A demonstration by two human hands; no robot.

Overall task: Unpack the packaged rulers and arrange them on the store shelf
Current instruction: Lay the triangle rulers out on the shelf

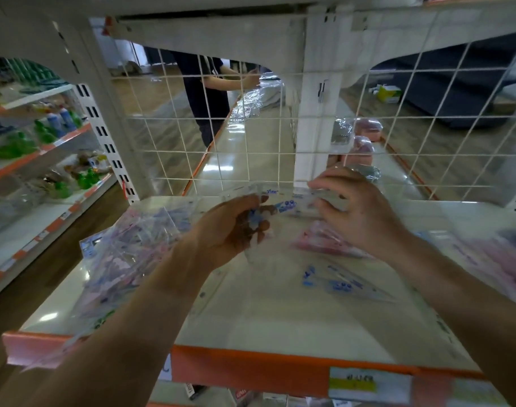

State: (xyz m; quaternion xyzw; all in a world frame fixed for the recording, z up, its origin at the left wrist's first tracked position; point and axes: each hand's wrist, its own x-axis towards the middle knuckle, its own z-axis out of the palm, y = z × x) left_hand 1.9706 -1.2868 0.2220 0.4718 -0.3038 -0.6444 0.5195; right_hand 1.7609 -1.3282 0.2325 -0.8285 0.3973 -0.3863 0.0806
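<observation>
Roughly midway, by my judgement. Left hand (236, 230) grips the wrapped end of a clear ruler (292, 205); right hand (359, 207) pinches its other end, above the shelf (280, 318). Loose set squares (345, 284) lie at 5 o'clock, and a packaged pile (127, 248) at 8 o'clock is unopened. Wire mesh (221, 142) crowds 12 o'clock. Bare shelf at 6 o'clock.

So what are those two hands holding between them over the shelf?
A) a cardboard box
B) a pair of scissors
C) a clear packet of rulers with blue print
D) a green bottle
C: the left hand grips one end of the clear ruler packet and the right hand holds the other, above the shelf; blue print shows on it.
</observation>
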